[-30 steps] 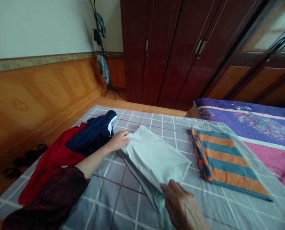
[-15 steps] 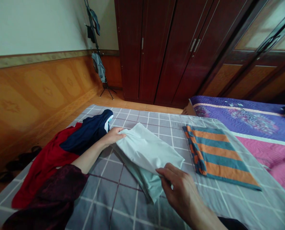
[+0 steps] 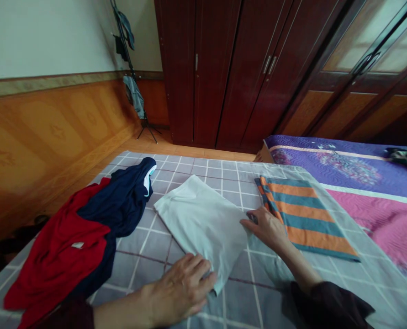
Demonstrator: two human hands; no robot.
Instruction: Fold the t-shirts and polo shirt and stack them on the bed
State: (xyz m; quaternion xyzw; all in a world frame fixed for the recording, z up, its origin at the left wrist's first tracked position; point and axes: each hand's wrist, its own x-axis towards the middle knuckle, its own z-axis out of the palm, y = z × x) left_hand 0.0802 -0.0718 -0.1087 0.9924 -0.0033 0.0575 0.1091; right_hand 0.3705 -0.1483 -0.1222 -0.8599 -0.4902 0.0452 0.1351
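Pale cloth (image 3: 203, 217) lay nearly flat on checked bed sheet (image 3: 235, 310), striped cloth (image 3: 313, 217) just to right. Left hand (image 3: 182, 288) rested palm down at cloth's near edge, fingers loosely bent; whether pinching fabric, could not tell. Right hand (image 3: 266, 225) touched cloth's right corner, thumb and forefinger slightly spread. Red garment (image 3: 59, 256) and navy garment (image 3: 129, 196) overlapped at left.

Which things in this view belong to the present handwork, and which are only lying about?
In the handwork: pale cloth; left hand at its near side; right hand at its right corner.

Lying about: red clothing; navy clothing; folded orange-and-teal striped cloth.
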